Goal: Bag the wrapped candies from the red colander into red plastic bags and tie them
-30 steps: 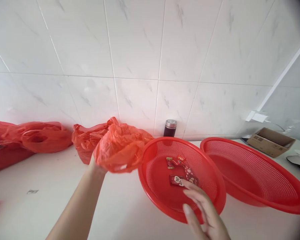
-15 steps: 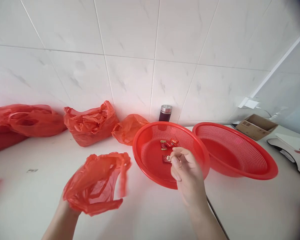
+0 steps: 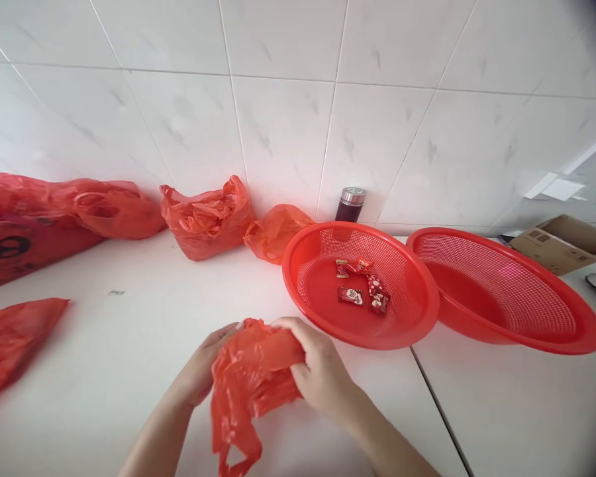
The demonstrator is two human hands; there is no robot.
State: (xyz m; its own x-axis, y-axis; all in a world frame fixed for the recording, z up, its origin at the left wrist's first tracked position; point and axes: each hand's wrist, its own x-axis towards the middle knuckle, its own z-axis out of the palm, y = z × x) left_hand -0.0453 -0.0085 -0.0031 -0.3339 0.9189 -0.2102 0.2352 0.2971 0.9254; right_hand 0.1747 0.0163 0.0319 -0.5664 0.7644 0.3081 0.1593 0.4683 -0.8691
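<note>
A crumpled red plastic bag is held between both hands above the white table, one of its loop handles hanging down. My left hand is closed on the bag's left side, its fingertips partly behind the plastic. On the other side my right hand grips the upper right part, thumb in front. What the bag contains is hidden. Just beyond stands a red plastic basket with mesh sides; several wrapped candies lie on its bottom.
A second red basket overlaps the first one's right side. Behind are a dark flask, a small red bag and a fuller one. More red bags line the left wall. A cardboard box is at far right.
My right hand has left the basket and moved left onto the bag. The bag, earlier spread open around my left hand, is now bunched between both hands. The view has shifted rightward.
</note>
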